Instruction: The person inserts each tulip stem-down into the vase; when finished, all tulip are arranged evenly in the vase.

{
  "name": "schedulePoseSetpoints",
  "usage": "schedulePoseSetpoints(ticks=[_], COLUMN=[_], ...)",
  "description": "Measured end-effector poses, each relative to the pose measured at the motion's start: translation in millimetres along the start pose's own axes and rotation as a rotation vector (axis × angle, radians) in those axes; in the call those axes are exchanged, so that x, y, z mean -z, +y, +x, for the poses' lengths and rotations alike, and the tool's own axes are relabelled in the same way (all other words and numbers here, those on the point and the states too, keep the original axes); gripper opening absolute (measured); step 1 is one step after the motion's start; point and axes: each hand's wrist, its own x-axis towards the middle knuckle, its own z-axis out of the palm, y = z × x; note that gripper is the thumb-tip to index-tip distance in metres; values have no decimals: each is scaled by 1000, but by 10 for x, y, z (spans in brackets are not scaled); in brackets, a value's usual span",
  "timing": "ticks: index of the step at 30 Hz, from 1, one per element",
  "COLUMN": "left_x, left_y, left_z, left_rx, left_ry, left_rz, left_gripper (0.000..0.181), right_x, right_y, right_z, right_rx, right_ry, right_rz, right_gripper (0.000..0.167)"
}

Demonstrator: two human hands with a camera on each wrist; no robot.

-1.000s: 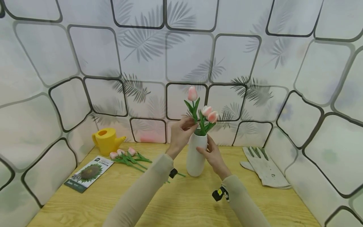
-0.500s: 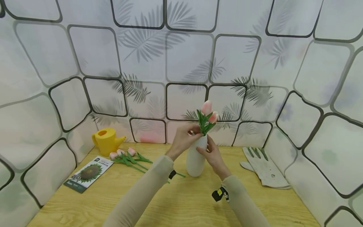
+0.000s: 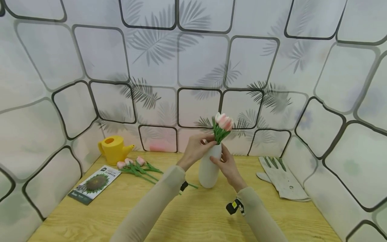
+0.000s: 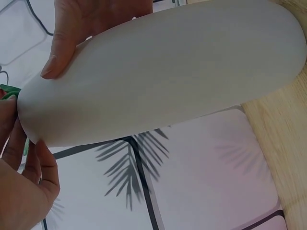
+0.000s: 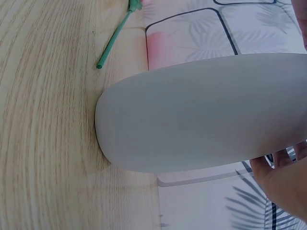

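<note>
A white vase (image 3: 208, 169) stands upright on the wooden table, with pink-and-white artificial tulips (image 3: 225, 121) and their green leaves rising from its mouth. At the rim, my left hand (image 3: 196, 150) pinches a tulip low by its leaves; the left wrist view has these left fingers (image 4: 45, 165) beside the vase mouth and a bit of green (image 4: 9, 91). My right hand (image 3: 228, 168) holds the upper side of the vase, thumb toward me and fingers behind. The stems inside the vase are hidden.
Several pink tulips (image 3: 134, 168) lie on the table (image 3: 193, 215) at the left, stems partly behind my left sleeve. Near them are a yellow watering can (image 3: 115, 150) and a sunflower seed packet (image 3: 95, 185). White gloves (image 3: 284, 179) lie at the right. Patterned walls surround the table.
The tulip in my left hand has gone down into the vase, its bloom now close against the others. My left hand moved slightly down and right to the rim; the right hand stayed put.
</note>
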Motion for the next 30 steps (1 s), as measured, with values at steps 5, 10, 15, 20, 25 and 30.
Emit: schedulePoseSetpoints(ticks=[5,10,15,20,25,30], left_x=[-30,-59,-55,-33,-12,43], left_y=[14,5,16,36,-10,-56], left_z=[21,38,46,52,22,-25], left_rx=[-3,-6,-6,-15,-20,-32], left_ry=[17,21,28,15,9,42], left_rz=[-17,-45,1,58,21,-71], left_gripper=[14,12,12,12,13,13], right_x=[10,12,7,5,2,-25], right_y=[4,6,22,8,-67,-275], right_z=[5,0,13,17,-5,-87], right_rx=[2,-6,0,-10,-53,-78], right_ry=[7,12,22,21,-6,-22], right_rz=[-4,4,-1,-6,12,-6], right_gripper=[79,79,78,78,80,81])
